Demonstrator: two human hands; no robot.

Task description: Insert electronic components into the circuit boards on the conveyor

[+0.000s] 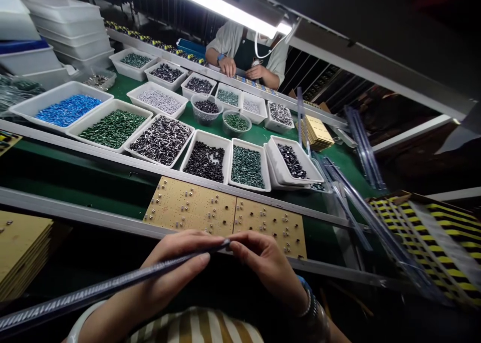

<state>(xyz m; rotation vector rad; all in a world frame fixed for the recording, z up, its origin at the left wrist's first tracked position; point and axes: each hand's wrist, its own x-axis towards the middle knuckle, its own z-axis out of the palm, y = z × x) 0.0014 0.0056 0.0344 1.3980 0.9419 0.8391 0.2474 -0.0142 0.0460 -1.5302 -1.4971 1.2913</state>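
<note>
A long, clear plastic component tube (90,289) with a row of small parts inside slants up from the lower left. My left hand (173,268) is closed around it near its upper end. At that end, the fingertips of my right hand (263,260) are pinched together, touching or nearly touching the tube's mouth; whatever they hold is too small to make out. Just beyond my hands, two tan circuit boards (205,195) (271,218) lie side by side on the rail track, dotted with small components.
White trays of components, among them blue (69,109), green (112,128) and black (206,160) ones, stand behind the rail. Boards are stacked at left (22,248). More plastic tubes (376,228) lean at right beside a striped box (451,233). A co-worker (244,52) works across the bench.
</note>
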